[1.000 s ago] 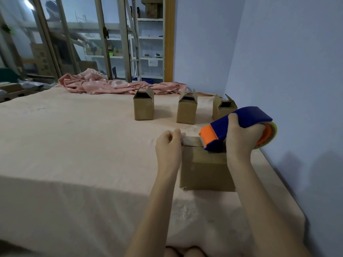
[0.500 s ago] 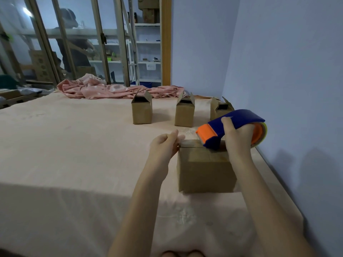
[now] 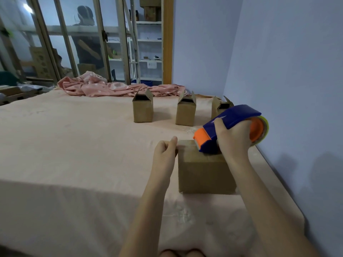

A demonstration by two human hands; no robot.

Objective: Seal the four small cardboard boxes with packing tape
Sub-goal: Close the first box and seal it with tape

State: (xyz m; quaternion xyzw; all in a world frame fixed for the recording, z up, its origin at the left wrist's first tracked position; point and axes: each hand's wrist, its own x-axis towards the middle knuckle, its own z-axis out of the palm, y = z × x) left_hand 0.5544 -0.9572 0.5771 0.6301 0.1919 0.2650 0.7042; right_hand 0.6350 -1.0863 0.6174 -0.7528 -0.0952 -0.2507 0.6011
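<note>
Near box (image 3: pixel 206 173): flaps down, standing close to the bed's (image 3: pixel 74 145) right edge and toward its near edge. A strip of bare sheet lies between the box and the right edge.

Right hand (image 3: pixel 233 140): fingers wrapped round the blue and orange tape dispenser (image 3: pixel 228 125). The orange front end rests on the box top, toward the top's left side; the tape roll (image 3: pixel 259 132) at the back sticks out over the right-edge strip.

Left hand (image 3: pixel 164 151): fingers curled, thumb tip at the top left corner of the near box, touching it. Whether tape is pinched there cannot be told.

Open boxes, three, in a row toward the far edge, flaps up: left box (image 3: pixel 143 112), middle box (image 3: pixel 185 114), right box (image 3: pixel 218 109). The right box sits near the far right corner and is partly hidden behind the dispenser. Clear gaps separate the three; a broad band of sheet lies between the row and the near box.

Bed surface: pale peach sheet, lightly wrinkled, with wide open room over the whole left half.

Pink cloth (image 3: pixel 111 88): bunched along the far edge.

Room: lilac wall (image 3: pixel 287 71) close against the right edge; glass doors (image 3: pixel 74 43) and white shelves (image 3: pixel 148 39) beyond the far edge.
</note>
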